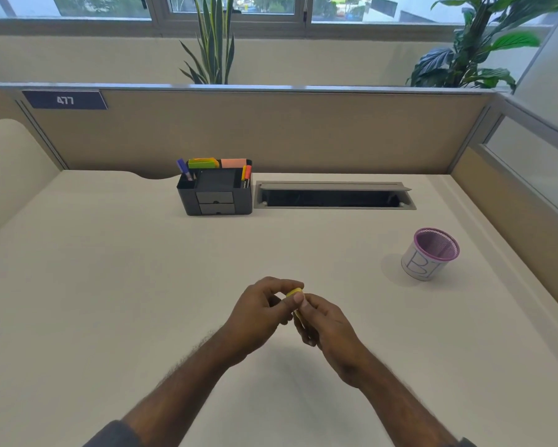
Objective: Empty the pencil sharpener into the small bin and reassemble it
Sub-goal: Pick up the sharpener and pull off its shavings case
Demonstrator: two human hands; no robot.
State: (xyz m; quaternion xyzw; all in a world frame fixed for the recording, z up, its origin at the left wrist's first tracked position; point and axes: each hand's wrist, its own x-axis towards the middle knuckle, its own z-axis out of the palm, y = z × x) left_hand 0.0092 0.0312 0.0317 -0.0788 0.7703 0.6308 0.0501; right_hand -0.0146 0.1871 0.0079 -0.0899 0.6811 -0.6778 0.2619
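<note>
Desk (110, 285): both hands grip yellow sharpener (295, 293); bin (429, 256) right, organiser (215, 191) behind.

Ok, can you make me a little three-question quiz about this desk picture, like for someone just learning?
1. True or false: both hands hold the yellow pencil sharpener up over the desk.
2. Which is on the person's right side? A) the black organizer B) the small bin C) the number sign
3. Fill in: the small bin has a ____ rim.

Key:
1. True. The left hand and right hand pinch it between them.
2. B.
3. Purple. It stands upright, away from the hands.
</note>
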